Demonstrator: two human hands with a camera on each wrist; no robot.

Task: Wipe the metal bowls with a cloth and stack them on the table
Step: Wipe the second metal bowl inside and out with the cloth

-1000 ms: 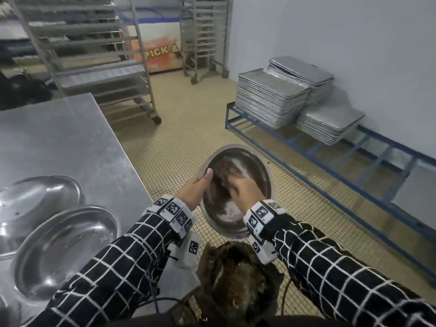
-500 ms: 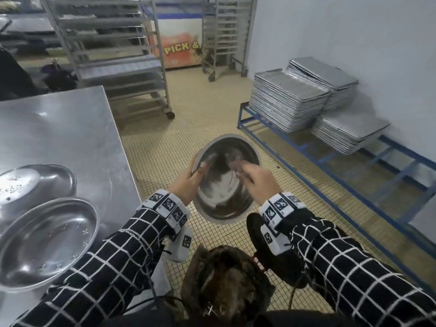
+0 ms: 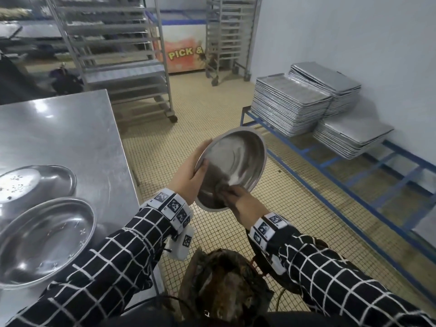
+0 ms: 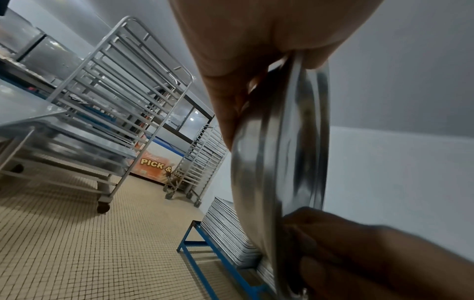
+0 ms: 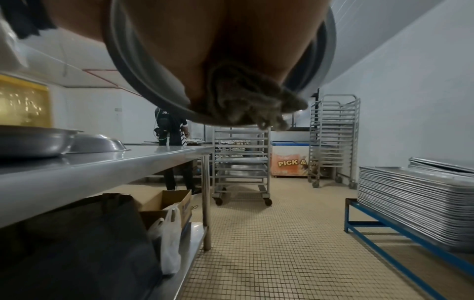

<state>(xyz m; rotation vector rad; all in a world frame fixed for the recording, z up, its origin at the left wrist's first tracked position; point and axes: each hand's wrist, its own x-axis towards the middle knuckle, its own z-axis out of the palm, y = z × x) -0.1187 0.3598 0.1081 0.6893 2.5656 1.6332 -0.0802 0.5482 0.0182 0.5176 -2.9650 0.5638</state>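
Note:
I hold a round metal bowl (image 3: 238, 159) tilted on edge over the tiled floor, right of the steel table (image 3: 61, 133). My left hand (image 3: 188, 175) grips its left rim (image 4: 302, 125), thumb inside. My right hand (image 3: 240, 201) clutches a bunched grey-brown cloth (image 5: 246, 101) and presses it against the bowl's lower inside wall. On the table's near left corner, one bowl (image 3: 44, 239) stands upright and another (image 3: 35, 185) lies upside down behind it.
A dark bag (image 3: 224, 286) sits in front of me, below the hands. Stacked baking trays (image 3: 290, 105) rest on a blue frame (image 3: 330, 192) along the right wall. Wheeled tray racks (image 3: 113, 55) stand beyond the table. A person (image 5: 172, 142) stands far behind it.
My right hand with the cloth has swept from the upper middle of the bowl down to its lower rim. The bowl has tilted more toward the right.

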